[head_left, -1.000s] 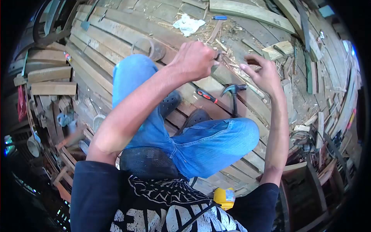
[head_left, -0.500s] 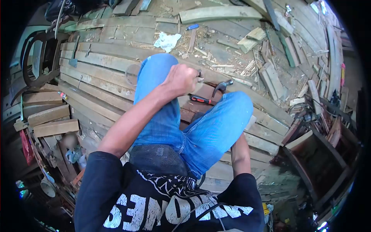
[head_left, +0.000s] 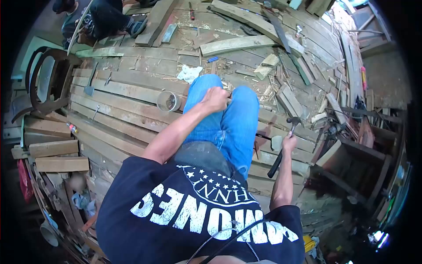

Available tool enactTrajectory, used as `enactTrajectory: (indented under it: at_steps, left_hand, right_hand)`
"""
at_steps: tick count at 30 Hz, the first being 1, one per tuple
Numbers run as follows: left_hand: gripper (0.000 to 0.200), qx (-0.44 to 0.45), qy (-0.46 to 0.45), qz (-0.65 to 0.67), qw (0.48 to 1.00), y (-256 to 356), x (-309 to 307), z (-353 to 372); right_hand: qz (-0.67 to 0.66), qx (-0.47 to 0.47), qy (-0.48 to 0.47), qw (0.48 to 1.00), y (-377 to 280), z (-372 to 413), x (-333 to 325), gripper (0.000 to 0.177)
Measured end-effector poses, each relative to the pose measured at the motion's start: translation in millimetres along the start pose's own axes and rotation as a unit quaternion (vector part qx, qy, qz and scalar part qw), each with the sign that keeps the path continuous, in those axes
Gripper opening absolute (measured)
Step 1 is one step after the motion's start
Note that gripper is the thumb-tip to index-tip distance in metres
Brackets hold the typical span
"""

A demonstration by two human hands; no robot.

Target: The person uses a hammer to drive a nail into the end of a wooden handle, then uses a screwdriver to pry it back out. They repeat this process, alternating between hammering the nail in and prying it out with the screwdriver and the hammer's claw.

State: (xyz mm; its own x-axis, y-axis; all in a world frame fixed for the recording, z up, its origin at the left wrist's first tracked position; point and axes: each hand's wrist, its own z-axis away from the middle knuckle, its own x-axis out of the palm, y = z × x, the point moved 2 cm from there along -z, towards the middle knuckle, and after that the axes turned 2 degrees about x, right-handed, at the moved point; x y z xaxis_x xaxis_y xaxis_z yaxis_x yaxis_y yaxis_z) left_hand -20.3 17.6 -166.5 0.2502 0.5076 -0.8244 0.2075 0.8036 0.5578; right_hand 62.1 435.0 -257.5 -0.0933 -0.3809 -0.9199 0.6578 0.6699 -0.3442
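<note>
Hands were well apart: the right hand [head_left: 289, 143] was clamped round the hammer [head_left: 276, 165] high on its shaft, just under the upturned head, with the dark grip hanging free below the fist. The left hand [head_left: 215, 99] was balled tight on the knees [head_left: 239, 103], and whether it enclosed anything could not be told. The hammer was in the air beside the right thigh, over the plank floor [head_left: 123, 92]. It looked head-heavy and rigid, and the dark grip seemed unlikely to slip. Held low on that grip it would probably strike harder; held near the head, as here, it would be easier to steer. Left of the hammer, past the knees, stood a small tin can [head_left: 168, 101], with a white rag [head_left: 189, 73] beyond it. Wood offcuts [head_left: 288, 99] lay just above the hammer, and a curved chair frame [head_left: 48, 79] far to its left.
</note>
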Motion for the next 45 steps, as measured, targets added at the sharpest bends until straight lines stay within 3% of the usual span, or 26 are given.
enactTrajectory:
  at_steps: [2,8,13,15,18,22,25,31,34,38,43,45]
  left_hand:
    - [0.013,-0.005,0.005,0.015,1.000,-6.4,-8.0,-1.5]
    - [0.017,0.038,0.012,0.175,0.984,-47.8,8.8,9.2]
    - [0.016,0.039,0.003,0.158,0.987,-34.4,5.1,7.2]
    - [0.016,0.040,-0.010,0.122,0.992,-33.2,6.4,-2.5]
    - [0.014,0.054,-0.029,0.147,0.987,-33.4,6.3,-10.9]
    - [0.016,0.048,-0.015,0.138,0.989,-32.1,5.0,-5.5]
    - [0.016,0.041,-0.022,0.102,0.994,-25.3,-5.3,0.0]
    - [0.017,0.052,0.021,0.083,0.995,-33.0,10.1,5.4]
    - [0.016,0.017,0.019,0.023,0.999,-28.4,12.6,5.5]
    - [0.013,-0.008,-0.005,-0.049,0.999,-5.7,4.3,8.0]
    - [0.012,-0.058,-0.026,-0.101,0.993,10.5,-5.7,13.3]
    - [0.010,-0.060,-0.005,-0.087,0.994,7.4,-5.8,13.9]
  right_hand:
    - [-0.103,0.021,0.020,0.994,14.6,6.6,-16.7,0.038]
    - [-0.151,0.014,0.012,0.988,17.0,43.2,-45.8,0.039]
    - [-0.230,-0.013,-0.074,0.970,-18.3,71.5,-48.2,0.034]
    - [-0.236,-0.036,-0.064,0.969,-28.4,75.7,-43.7,0.033]
    - [-0.166,-0.118,-0.064,0.977,-56.3,85.4,-50.6,0.034]
    - [-0.110,-0.137,-0.093,0.980,-77.3,98.1,-66.4,0.035]
    - [-0.146,-0.167,-0.102,0.970,-76.5,88.5,-71.4,0.035]
    - [-0.094,-0.202,-0.105,0.969,-90.5,67.3,-94.1,0.032]
    - [-0.158,-0.250,-0.090,0.951,-103.9,58.5,-89.0,0.032]
    - [-0.187,-0.256,-0.153,0.936,-124.8,33.7,-80.8,0.030]
    - [-0.155,-0.326,-0.191,0.913,-184.6,6.1,-96.1,0.028]
    - [-0.202,-0.365,-0.204,0.886,-208.4,-11.5,-93.6,0.026]
